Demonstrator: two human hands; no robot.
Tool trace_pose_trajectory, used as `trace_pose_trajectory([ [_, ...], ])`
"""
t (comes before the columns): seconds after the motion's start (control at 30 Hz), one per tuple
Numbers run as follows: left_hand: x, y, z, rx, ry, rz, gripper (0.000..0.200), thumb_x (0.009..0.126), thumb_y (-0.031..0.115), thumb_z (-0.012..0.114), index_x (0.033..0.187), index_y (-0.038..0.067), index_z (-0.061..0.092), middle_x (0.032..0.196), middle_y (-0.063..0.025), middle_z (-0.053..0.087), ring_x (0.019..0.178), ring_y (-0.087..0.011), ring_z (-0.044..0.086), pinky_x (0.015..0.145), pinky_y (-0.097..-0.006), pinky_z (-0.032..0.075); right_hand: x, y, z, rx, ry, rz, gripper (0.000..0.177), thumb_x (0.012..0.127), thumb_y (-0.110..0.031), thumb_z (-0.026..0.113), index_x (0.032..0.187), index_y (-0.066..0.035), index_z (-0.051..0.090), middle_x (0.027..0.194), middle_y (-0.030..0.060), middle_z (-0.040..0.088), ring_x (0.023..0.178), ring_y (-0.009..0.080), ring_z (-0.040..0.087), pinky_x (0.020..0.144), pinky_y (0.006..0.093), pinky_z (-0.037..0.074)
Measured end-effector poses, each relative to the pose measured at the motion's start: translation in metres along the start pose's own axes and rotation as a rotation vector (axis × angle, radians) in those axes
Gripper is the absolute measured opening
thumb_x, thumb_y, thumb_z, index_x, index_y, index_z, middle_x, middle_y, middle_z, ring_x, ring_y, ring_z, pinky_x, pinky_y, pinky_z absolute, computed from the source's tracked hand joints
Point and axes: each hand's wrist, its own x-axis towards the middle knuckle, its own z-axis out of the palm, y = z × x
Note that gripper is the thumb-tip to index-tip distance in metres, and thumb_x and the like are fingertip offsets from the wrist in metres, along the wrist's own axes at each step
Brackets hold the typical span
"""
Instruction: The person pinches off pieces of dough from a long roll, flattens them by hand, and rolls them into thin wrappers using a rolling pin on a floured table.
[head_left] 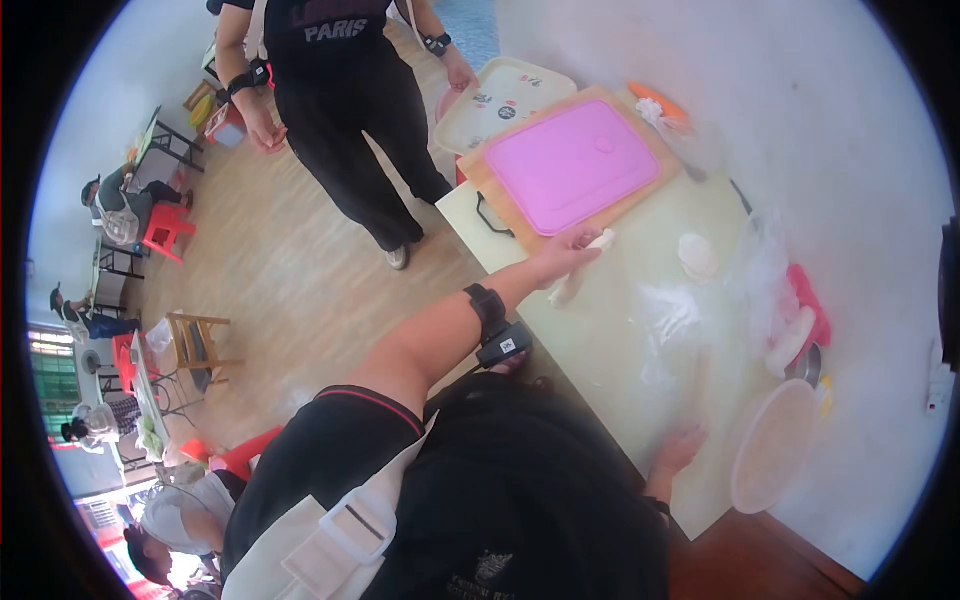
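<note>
My left hand (568, 255) is closed round a piece of white dough (602, 241), beside the pink board; part of the dough sticks out past the fingers and more shows below the hand. My right hand (680, 450) is low over the near part of the pale table (600, 350), blurred, its fingers apart and nothing visible in them. A flat round of dough (697, 257) lies on the table, with a patch of white flour (670, 312) below it.
A pink board (575, 165) lies on a wooden board (490, 195), beside a patterned tray (500, 105). A round pale lid or basket (775, 445), a metal bowl (806, 370) and plastic bags (765, 290) line the wall. Another person (350, 100) stands beyond the table; others are farther left.
</note>
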Motion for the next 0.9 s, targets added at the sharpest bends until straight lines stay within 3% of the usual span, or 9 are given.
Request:
trace_pose_trajectory([
  [0.1, -0.01, 0.004, -0.003, -0.023, -0.059, 0.001, 0.046, 0.095, 0.017, 0.06, 0.138, 0.01, 0.046, 0.105, -0.004, 0.056, 0.098, -0.0126, 0.053, 0.087, -0.0302, 0.045, 0.017, 0.031, 0.006, -0.03, 0.12, -0.03, 0.045, 0.096, -0.024, 0.049, 0.13, 0.006, 0.044, 0.128, 0.0261, 0.05, 0.122, 0.0421, 0.045, 0.103, 0.0477, 0.036],
  [0.23, -0.015, 0.01, -0.001, 0.048, -0.133, 0.048, 0.047, 0.095, 0.018, 0.061, 0.138, 0.01, 0.046, 0.107, -0.0049, 0.056, 0.099, -0.014, 0.054, 0.088, -0.0306, 0.045, 0.035, 0.071, 0.021, -0.28, 0.05, -0.134, 0.049, 0.096, -0.023, 0.05, 0.134, 0.007, 0.041, 0.133, 0.0269, 0.047, 0.126, 0.0423, 0.041, 0.105, 0.0482, 0.034],
  [0.3, -0.021, 0.015, 0.002, 0.071, -0.196, 0.048, 0.047, 0.095, 0.018, 0.06, 0.139, 0.01, 0.045, 0.108, -0.005, 0.056, 0.099, -0.0145, 0.054, 0.088, -0.0304, 0.045, 0.039, 0.054, 0.018, -0.391, -0.05, -0.029, 0.054, 0.094, -0.022, 0.054, 0.138, 0.006, 0.039, 0.138, 0.0272, 0.044, 0.13, 0.041, 0.038, 0.109, 0.048, 0.03],
  [0.4, -0.025, 0.031, 0.007, 0.053, -0.294, 0.069, 0.05, 0.095, 0.018, 0.06, 0.141, 0.012, 0.043, 0.109, -0.0046, 0.058, 0.099, -0.0148, 0.055, 0.09, -0.0296, 0.044, 0.041, -0.016, 0.001, -0.03, 0.135, -0.17, 0.061, 0.089, -0.021, 0.061, 0.139, 0.004, 0.039, 0.143, 0.0225, 0.042, 0.134, 0.0374, 0.037, 0.112, 0.0456, 0.028],
  [0.53, -0.035, 0.05, 0.019, 0.026, -0.446, 0.034, 0.05, 0.094, 0.017, 0.06, 0.141, 0.014, 0.044, 0.114, -0.0084, 0.058, 0.106, -0.018, 0.055, 0.092, -0.031, 0.045, 0.059, -0.14, -0.011, 0.608, -0.253, -0.298, 0.07, 0.079, -0.012, 0.075, 0.14, -0.007, 0.041, 0.139, 0.0145, 0.047, 0.13, 0.0266, 0.044, 0.105, 0.041, 0.039],
  [0.63, -0.044, 0.064, 0.029, -0.018, -0.532, 0.006, 0.049, 0.095, 0.017, 0.058, 0.142, 0.015, 0.044, 0.114, -0.0085, 0.059, 0.105, -0.0176, 0.056, 0.092, -0.031, 0.045, 0.062, -0.213, -0.016, 0.789, -0.404, -0.327, 0.073, 0.078, -0.014, 0.077, 0.141, -0.007, 0.039, 0.138, 0.0133, 0.048, 0.129, 0.0251, 0.045, 0.101, 0.0409, 0.043],
  [0.7, -0.045, 0.065, 0.031, -0.025, -0.568, -0.009, 0.049, 0.095, 0.016, 0.057, 0.142, 0.015, 0.044, 0.113, -0.0086, 0.06, 0.104, -0.0162, 0.056, 0.091, -0.0308, 0.046, 0.073, -0.227, -0.011, 0.837, -0.44, -0.33, 0.073, 0.079, -0.015, 0.077, 0.141, -0.007, 0.039, 0.135, 0.0133, 0.051, 0.126, 0.0243, 0.048, 0.099, 0.0393, 0.045],
  [0.77, -0.044, 0.064, 0.028, -0.085, -0.63, -0.014, 0.049, 0.097, 0.017, 0.055, 0.144, 0.014, 0.041, 0.116, -0.0054, 0.06, 0.103, -0.0137, 0.056, 0.091, -0.0293, 0.045, 0.081, -0.232, -0.007, 0.828, -0.845, -0.235, 0.068, 0.084, -0.016, 0.074, 0.141, -0.005, 0.04, 0.126, 0.0111, 0.057, 0.118, 0.0228, 0.054, 0.096, 0.0374, 0.047],
  [0.9, -0.041, 0.06, 0.023, -0.115, -0.608, -0.057, 0.049, 0.097, 0.02, 0.057, 0.143, 0.014, 0.042, 0.115, -0.0057, 0.061, 0.101, -0.0137, 0.056, 0.089, -0.0289, 0.046, 0.079, -0.213, -0.003, 0.937, -0.946, -0.135, 0.054, 0.086, -0.015, 0.073, 0.132, -0.001, 0.047, 0.111, 0.0102, 0.064, 0.102, 0.019, 0.062, 0.087, 0.0322, 0.051],
])
